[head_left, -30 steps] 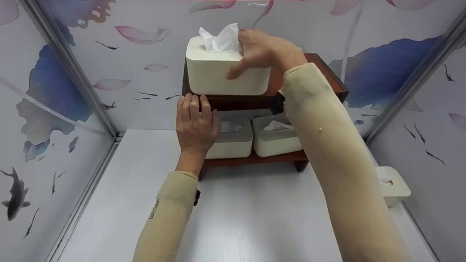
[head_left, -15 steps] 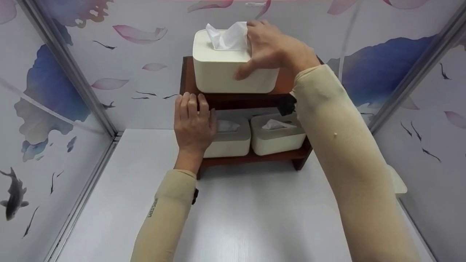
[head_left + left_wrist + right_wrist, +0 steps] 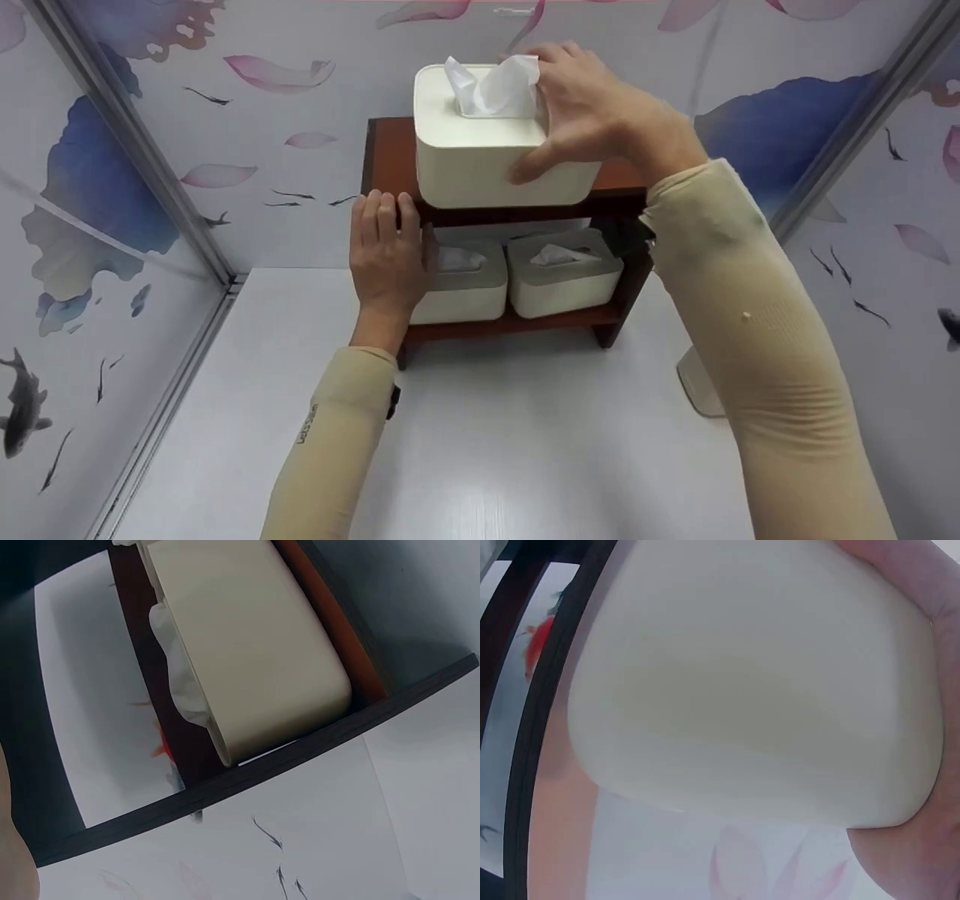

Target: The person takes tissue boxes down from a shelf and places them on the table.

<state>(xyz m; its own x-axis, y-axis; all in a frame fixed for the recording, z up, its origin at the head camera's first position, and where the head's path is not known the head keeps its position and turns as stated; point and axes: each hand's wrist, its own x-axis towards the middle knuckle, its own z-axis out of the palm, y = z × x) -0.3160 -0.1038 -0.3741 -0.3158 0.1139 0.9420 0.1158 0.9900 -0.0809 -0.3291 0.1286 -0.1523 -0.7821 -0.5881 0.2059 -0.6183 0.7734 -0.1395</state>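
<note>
My right hand grips the right end of a cream tissue box, thumb on its front and fingers over the far side. A white tissue sticks up from its slot. The box overlaps the top board of a reddish-brown wooden shelf. In the right wrist view, the smooth end of the box fills most of the picture. My left hand lies at the shelf's front left corner, fingers straight and side by side. Below the top board, two more tissue boxes, a left one and a right one, stand side by side.
Another cream box stands on the white table at the right, mostly hidden behind my right sleeve. Printed wall panels in metal frames enclose the table at the back and sides.
My right hand has moved to the right with the tissue box, baring the left part of the top board. The left hand stays at the shelf corner. The head view has shifted slightly.
</note>
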